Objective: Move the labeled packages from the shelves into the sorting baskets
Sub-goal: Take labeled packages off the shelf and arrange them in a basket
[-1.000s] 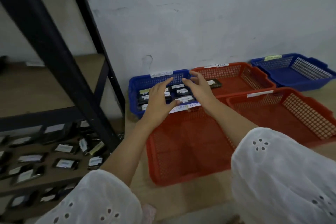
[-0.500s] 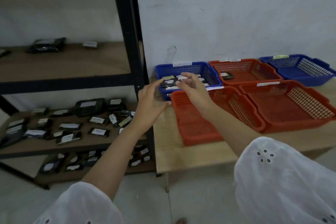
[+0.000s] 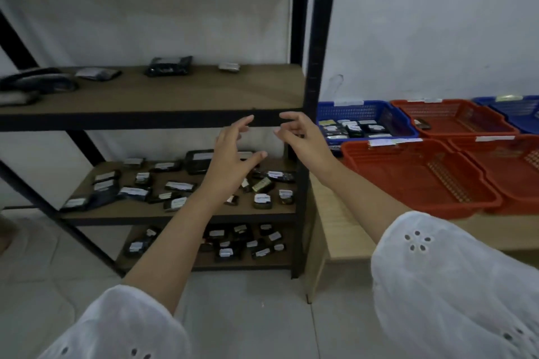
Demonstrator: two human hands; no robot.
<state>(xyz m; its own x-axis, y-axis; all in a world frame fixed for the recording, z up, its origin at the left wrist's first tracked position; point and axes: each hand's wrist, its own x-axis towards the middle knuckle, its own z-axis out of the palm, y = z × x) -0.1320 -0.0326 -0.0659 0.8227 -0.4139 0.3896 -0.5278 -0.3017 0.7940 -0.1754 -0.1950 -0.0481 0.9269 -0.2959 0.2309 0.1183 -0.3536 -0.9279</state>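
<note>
Both hands hang in the air before the black shelf unit (image 3: 318, 38), holding nothing: the left hand (image 3: 230, 163) has its fingers spread and slightly bent, the right hand (image 3: 303, 137) just right of it has fingers loosely curled, and the two stay apart. Many labeled packages (image 3: 132, 192) lie scattered on the middle shelf (image 3: 204, 210), more on the bottom shelf (image 3: 204, 264). To the right, on the table (image 3: 344, 227), the blue basket (image 3: 350, 112) holds several packages, with a red basket (image 3: 408, 183) just nearer

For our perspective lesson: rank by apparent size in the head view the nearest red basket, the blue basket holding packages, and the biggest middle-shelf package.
1. nearest red basket, though nearness inflates it
2. blue basket holding packages
3. biggest middle-shelf package
</note>
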